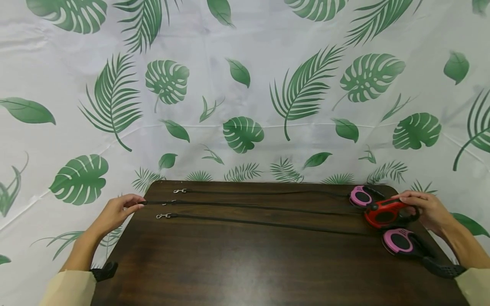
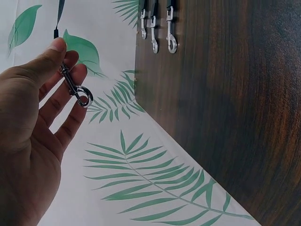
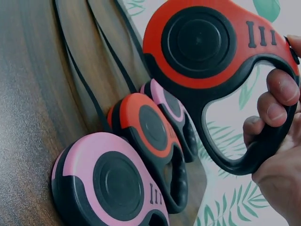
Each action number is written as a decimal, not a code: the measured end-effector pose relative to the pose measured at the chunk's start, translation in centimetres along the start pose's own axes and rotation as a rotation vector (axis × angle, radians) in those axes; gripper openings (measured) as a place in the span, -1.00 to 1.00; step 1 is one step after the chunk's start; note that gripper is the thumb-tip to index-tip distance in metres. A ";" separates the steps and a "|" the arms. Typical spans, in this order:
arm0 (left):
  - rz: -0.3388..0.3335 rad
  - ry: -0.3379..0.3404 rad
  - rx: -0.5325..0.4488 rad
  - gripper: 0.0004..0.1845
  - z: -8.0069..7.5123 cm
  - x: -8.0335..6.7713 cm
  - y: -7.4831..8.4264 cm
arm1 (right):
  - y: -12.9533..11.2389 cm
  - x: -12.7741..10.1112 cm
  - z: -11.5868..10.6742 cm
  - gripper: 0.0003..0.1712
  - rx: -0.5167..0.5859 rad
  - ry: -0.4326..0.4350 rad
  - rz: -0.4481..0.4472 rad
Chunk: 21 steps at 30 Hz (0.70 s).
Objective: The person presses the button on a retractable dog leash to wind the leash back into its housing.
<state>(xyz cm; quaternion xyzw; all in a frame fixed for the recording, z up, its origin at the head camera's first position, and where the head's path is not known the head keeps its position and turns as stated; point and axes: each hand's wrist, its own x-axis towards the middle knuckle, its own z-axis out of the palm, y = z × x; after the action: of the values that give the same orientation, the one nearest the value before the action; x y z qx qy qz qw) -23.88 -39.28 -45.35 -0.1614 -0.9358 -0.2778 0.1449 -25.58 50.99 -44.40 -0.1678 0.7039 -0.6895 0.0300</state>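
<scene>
My right hand [image 1: 425, 208] grips the black looped handle of a red retractable dog leash [image 3: 200, 37], holding it above the right end of the table. My left hand [image 1: 119, 212] pinches the black strap beside its metal snap hook [image 2: 71, 85], past the table's left edge. The hook dangles in front of the fingers. On the table under the right hand lie a pink leash [image 3: 117, 181], a second red leash [image 3: 149, 125] and another pink leash [image 3: 167, 101], side by side. In the head view the held leash hides most of the red one below it.
The straps of the lying leashes stretch across the dark wooden table [image 1: 237, 263] to metal snap hooks [image 1: 163, 216] near its left edge. Behind the table hangs a white cloth [image 1: 206, 157] printed with green leaves.
</scene>
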 end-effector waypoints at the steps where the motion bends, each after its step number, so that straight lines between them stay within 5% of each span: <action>1: 0.005 0.003 0.003 -0.82 0.0 0.1 0.0 | -0.1 0.0 0.0 -0.46 0.012 0.002 -0.002; 21: -0.006 0.007 0.004 -0.83 0.2 0.3 0.5 | -0.5 -0.3 0.5 -0.52 -0.122 0.073 0.020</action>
<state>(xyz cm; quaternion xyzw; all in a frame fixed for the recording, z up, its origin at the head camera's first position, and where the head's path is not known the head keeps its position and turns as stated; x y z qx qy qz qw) -23.97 -38.73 -45.17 -0.1573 -0.9364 -0.2768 0.1477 -25.12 50.63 -44.02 -0.1371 0.7468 -0.6508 0.0007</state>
